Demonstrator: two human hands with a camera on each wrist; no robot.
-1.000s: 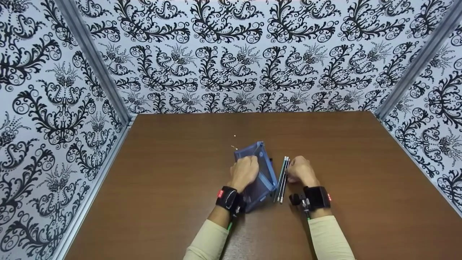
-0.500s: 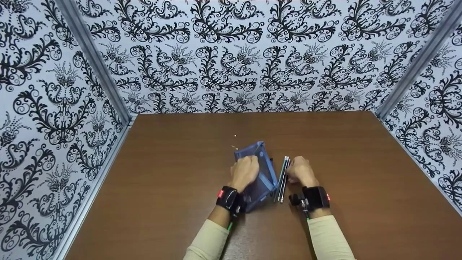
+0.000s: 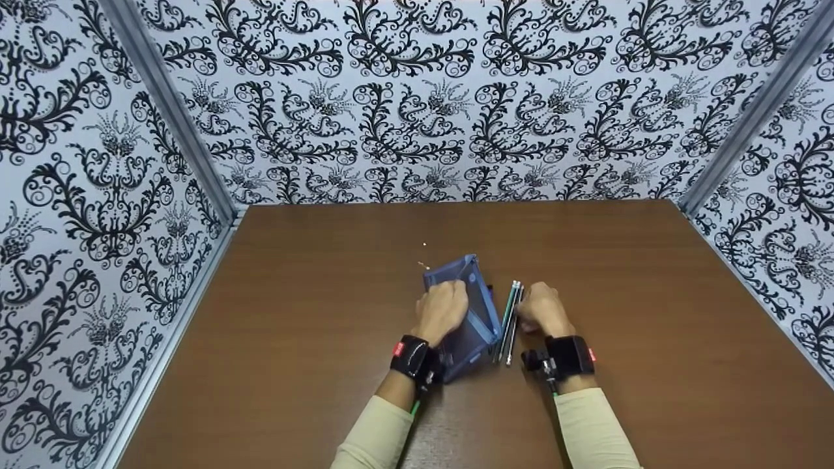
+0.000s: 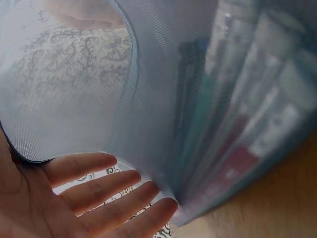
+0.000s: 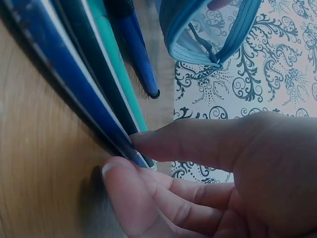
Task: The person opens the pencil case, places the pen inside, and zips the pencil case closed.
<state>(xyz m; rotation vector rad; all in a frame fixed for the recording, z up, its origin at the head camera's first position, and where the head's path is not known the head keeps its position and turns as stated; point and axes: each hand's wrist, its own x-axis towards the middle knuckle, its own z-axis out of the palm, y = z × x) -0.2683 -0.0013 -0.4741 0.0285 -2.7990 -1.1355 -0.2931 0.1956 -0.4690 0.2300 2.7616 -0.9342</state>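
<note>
A translucent blue zip pencil case (image 3: 481,301) is tilted open-side toward the right under my left hand (image 3: 442,314), which grips its upper wall. In the left wrist view the fingers (image 4: 106,193) lie along the mesh, and several blurred pencils (image 4: 198,119) show through it. Just right of the case is a small bunch of pencils (image 3: 507,332), white-ended at the far tips. My right hand (image 3: 544,309) pinches near one end of the bunch; in the right wrist view its thumb and finger meet at a blue pencil (image 5: 81,74), with a green pencil (image 5: 116,64) alongside.
A blue pen (image 5: 138,54) with a dark end lies between the bunch and the case's zipped opening (image 5: 220,62). A small pale cord-like bit (image 3: 423,265) sticks out at the case's far corner. Patterned walls (image 3: 417,104) border the brown table (image 3: 313,293).
Both hands stay in place. The pencils have shifted very slightly beside the right hand, and the green one shows more clearly.
</note>
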